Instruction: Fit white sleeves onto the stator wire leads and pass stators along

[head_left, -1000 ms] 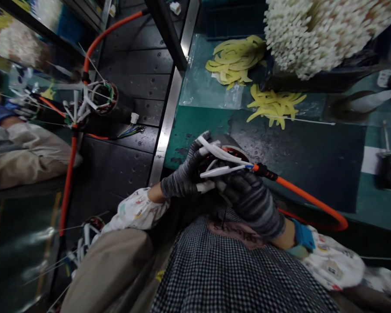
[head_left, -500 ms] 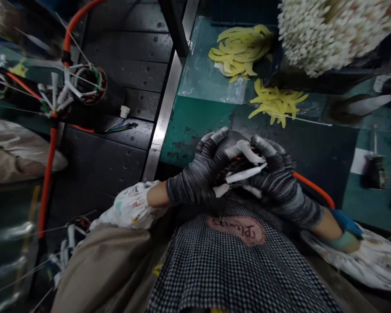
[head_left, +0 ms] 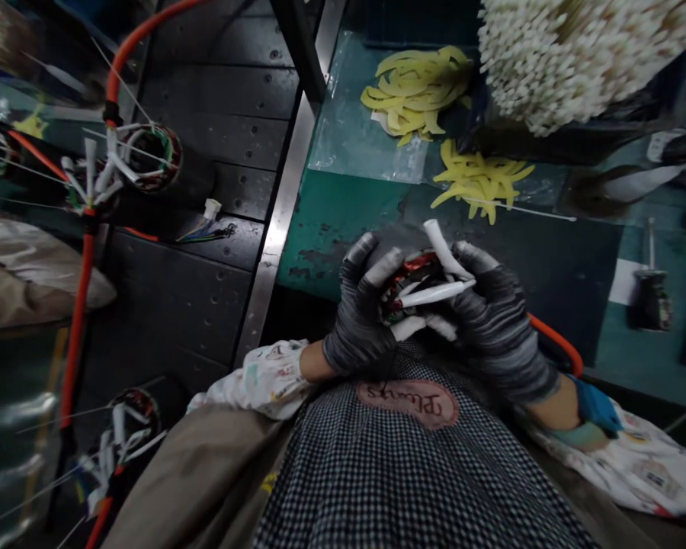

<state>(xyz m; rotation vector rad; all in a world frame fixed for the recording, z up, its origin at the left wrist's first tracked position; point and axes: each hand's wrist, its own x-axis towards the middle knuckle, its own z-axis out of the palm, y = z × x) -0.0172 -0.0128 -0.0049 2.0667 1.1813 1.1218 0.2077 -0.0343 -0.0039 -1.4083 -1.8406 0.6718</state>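
Between my gloved hands, close to the checked apron, is a motor stator with a dark round body and reddish windings at its near end. White sleeves stick out of the windings; one long piece points up and away. My left hand is wrapped round the stator's left side, fingertips on its rim. On the right side my right hand is closed by the white sleeves, thumb and fingers around their ends. An orange cable emerges from behind my right wrist.
Yellow strips lie in two piles on the green bench, beside a bundle of white tubes. A screwdriver-like tool lies at right. Left, a slatted conveyor carries more stators; another person's sleeve is beyond.
My left hand has shifted right and turned, with its fingers on the rim, uncovering the red windings. The upper white sleeve now stands up and away from the hands.
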